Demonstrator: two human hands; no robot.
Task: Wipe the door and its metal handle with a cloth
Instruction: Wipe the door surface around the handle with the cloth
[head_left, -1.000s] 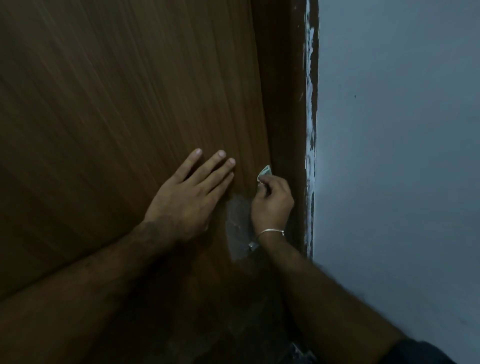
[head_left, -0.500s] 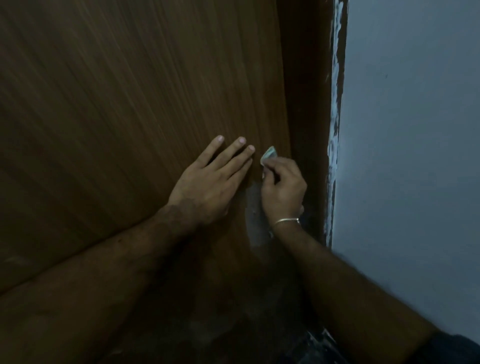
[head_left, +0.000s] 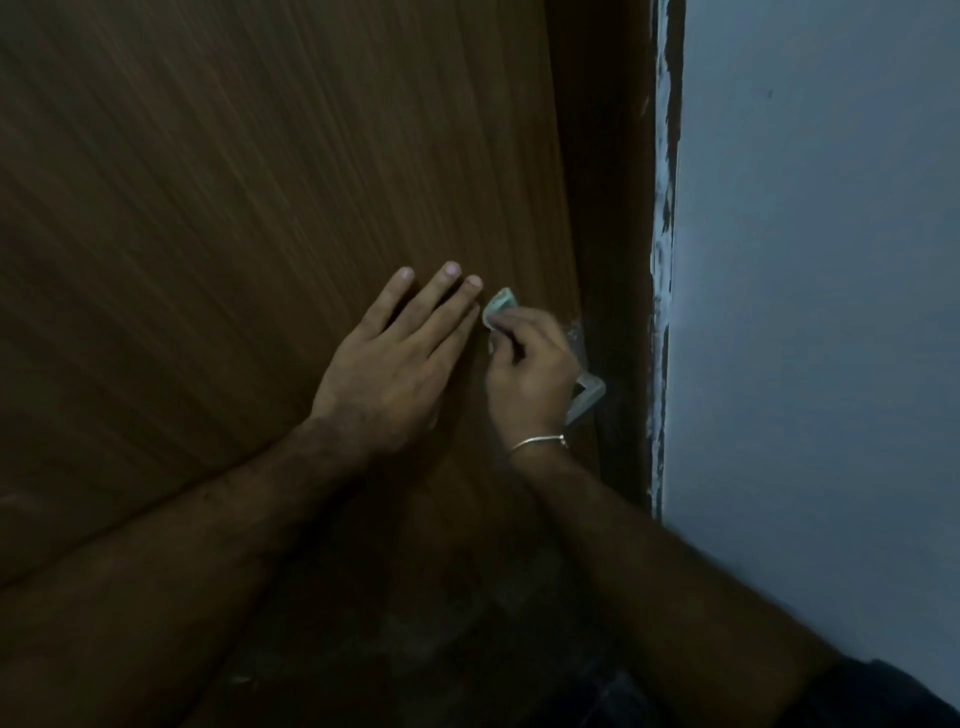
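A brown wood-grain door (head_left: 234, 234) fills the left and middle of the head view. My left hand (head_left: 400, 364) lies flat on it with fingers spread, holding nothing. Just to its right, my right hand (head_left: 530, 369) is closed around a small pale green cloth (head_left: 500, 306), pressing it on the door near its right edge. The metal handle (head_left: 587, 397) pokes out from behind my right hand, mostly hidden by it. A thin metal bangle circles my right wrist.
The dark door frame (head_left: 613, 208) runs beside the door's right edge, with chipped white paint along its outer strip. A pale blue-grey wall (head_left: 821, 291) fills the right side. The lighting is dim.
My right hand with the cloth has slid left across the handle area, uncovering part of the metal handle on its right. My left hand stays flat on the door.
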